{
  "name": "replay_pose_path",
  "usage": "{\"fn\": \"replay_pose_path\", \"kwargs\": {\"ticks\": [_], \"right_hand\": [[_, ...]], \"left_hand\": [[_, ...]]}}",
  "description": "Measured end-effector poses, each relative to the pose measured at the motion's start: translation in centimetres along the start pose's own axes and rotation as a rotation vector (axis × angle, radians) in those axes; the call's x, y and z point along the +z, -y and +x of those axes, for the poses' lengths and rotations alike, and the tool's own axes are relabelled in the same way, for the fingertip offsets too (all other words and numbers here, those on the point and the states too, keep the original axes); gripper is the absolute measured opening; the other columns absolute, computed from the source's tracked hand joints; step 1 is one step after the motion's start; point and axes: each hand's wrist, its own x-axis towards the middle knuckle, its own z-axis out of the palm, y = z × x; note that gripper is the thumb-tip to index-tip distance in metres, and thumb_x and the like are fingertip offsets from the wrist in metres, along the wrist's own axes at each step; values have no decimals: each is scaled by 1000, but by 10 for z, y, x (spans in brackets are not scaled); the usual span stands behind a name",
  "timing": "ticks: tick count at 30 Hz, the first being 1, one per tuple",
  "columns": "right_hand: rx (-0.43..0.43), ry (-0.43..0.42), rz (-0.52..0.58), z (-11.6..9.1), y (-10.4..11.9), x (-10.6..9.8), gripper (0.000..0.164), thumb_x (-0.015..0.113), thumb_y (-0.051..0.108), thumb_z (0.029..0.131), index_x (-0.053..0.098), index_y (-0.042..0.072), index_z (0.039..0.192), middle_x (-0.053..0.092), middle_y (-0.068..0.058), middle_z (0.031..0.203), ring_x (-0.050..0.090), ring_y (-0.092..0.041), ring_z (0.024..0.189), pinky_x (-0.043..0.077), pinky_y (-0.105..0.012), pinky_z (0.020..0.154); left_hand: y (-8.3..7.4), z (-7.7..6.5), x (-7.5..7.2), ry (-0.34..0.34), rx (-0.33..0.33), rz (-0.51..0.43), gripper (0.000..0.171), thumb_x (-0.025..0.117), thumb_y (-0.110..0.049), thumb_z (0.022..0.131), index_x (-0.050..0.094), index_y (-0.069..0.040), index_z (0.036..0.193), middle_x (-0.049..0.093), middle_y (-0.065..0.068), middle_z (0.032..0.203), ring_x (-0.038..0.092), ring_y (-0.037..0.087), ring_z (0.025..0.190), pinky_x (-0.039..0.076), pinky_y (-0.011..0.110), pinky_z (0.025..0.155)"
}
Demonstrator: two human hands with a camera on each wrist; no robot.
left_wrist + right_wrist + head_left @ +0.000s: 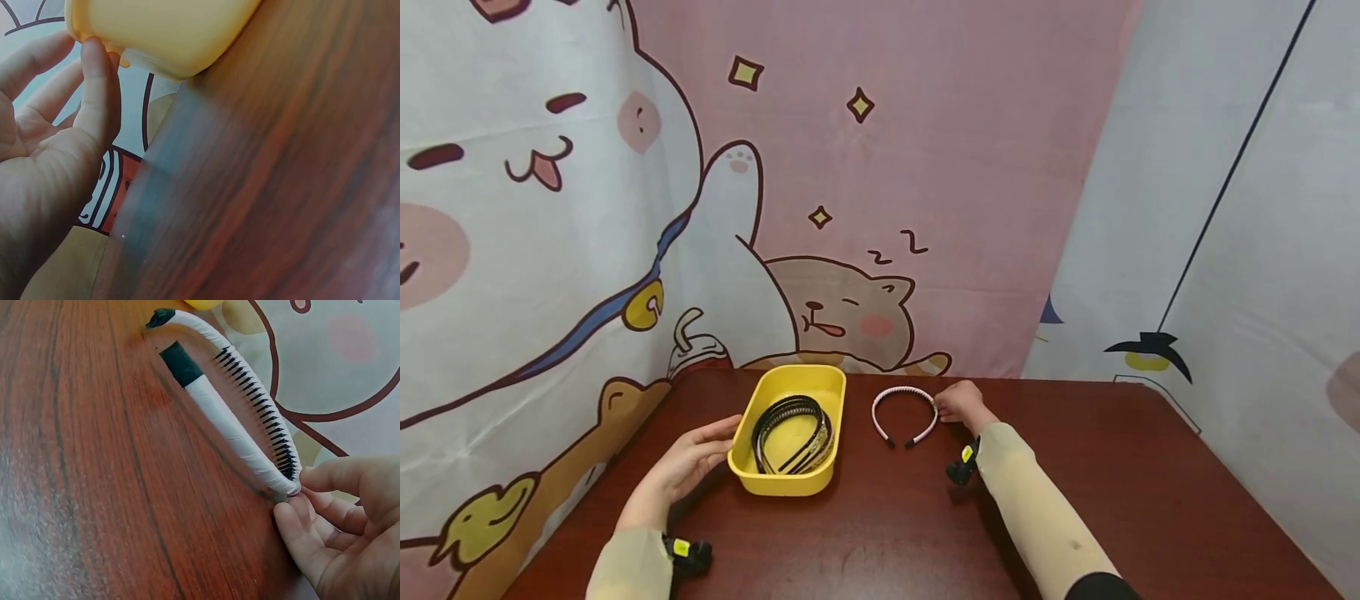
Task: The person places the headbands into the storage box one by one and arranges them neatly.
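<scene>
A pale pink, wrapped headband point(881, 406) with black tips is at the right of the tub, its open ends toward me. My right hand point(961, 405) pinches its right side between thumb and fingers; in the right wrist view the headband point(228, 434) shows dark teeth along its inner side. At the left, a yellow plastic tub point(782, 485) contains several dark headbands point(792, 406). My left hand point(688, 458) touches the tub's left side near the rim, fingers fairly straight. The left wrist view shows thumb and fingertips against the tub point(162, 31).
The tub stands on a reddish-brown wooden table point(865, 542). Cloth backdrops with cartoon animals point(850, 308) hang behind the table and at its sides. Each wrist carries a small black camera point(962, 467).
</scene>
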Motion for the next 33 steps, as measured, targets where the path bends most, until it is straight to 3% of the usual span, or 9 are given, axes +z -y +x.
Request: {"fn": "replay_pose_path", "kwargs": {"ticks": [7, 17, 24, 33], "right_hand": [[-2, 41, -11, -3, 3, -1, 12, 71, 1, 79, 61, -5, 79, 56, -5, 60, 57, -14, 52, 57, -32, 57], [-12, 47, -106, 7, -1, 2, 16, 71, 1, 77, 58, 2, 67, 53, -2, 56, 56, -13, 50, 56, -29, 52], [3, 73, -48, 2, 8, 0, 9, 68, 0, 80, 61, -5, 82, 55, -4, 62, 58, -15, 53, 57, -31, 56], [-27, 113, -24, 0, 8, -7, 7, 67, -2, 81, 61, -5, 79, 54, -4, 59, 58, -14, 52, 56, -30, 55]], "left_hand": [[-2, 2, 0, 3, 4, 26, 59, 56, -2, 95, 29, 8, 147, 41, 21, 146, 57, 12, 117, 47, 27, 95], [-2, 0, 2, -11, -14, 10, 61, 58, -2, 95, 28, 8, 147, 39, 22, 147, 57, 11, 116, 47, 26, 95], [-2, -1, -2, -5, 6, 17, 59, 56, -1, 96, 29, 9, 147, 44, 18, 145, 57, 10, 116, 47, 26, 95], [0, 0, -1, 8, 12, 14, 57, 56, -1, 95, 33, 7, 146, 49, 13, 141, 58, 11, 116, 47, 27, 95]]}}
